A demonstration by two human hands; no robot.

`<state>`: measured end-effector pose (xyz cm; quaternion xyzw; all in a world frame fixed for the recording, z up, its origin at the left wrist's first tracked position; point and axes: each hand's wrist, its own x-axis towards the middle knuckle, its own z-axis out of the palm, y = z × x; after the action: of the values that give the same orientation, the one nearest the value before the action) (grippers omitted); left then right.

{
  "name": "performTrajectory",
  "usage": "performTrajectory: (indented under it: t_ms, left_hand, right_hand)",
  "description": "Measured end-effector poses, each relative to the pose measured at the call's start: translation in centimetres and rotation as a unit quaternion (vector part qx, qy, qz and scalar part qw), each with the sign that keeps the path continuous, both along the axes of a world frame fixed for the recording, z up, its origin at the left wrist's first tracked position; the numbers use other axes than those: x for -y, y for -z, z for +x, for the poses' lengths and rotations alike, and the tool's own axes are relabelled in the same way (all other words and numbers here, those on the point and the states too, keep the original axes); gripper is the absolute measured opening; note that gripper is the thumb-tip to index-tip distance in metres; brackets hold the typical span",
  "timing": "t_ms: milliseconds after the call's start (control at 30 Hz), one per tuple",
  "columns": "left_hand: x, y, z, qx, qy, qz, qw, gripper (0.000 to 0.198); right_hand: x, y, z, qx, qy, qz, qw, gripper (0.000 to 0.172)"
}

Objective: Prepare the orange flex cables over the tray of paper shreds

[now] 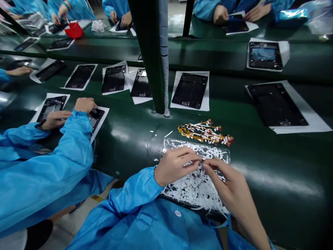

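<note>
My left hand (179, 165) and my right hand (226, 177) meet fingertip to fingertip above a clear plastic tray (170, 141). Both are closed in a pinch on something small and dark between them, too small to name. White paper-like strips (192, 185) fill the tray under my hands. Just beyond its far edge lies a loose pile of orange flex cables (205, 132) with white pieces and small reddish ends.
A green post (149, 52) with a grey conduit rises from the green bench (130, 146). Black tablet-like housings (191, 90) lie on white sheets along it. At my left a co-worker's arms (75, 139) handle similar pieces. Several people sit opposite.
</note>
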<state>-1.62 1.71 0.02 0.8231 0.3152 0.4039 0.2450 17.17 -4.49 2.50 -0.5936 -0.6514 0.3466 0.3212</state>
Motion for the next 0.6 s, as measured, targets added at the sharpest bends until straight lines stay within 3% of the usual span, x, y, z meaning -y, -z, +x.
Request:
performTrajectory:
  t_ms: [367,600]
  left_hand:
    - [0.25,0.25,-0.24,-0.041,-0.003,0.047,0.998,0.013]
    - [0.59,-0.08,0.08,0.003,-0.039,-0.021,0.999,0.012]
  right_hand:
    - [-0.01,-0.47,0.33,-0.025,-0.003,-0.067,0.997,0.019]
    - [0.0,0.23,0.94,-0.092,0.075,-0.1,0.988,0.023]
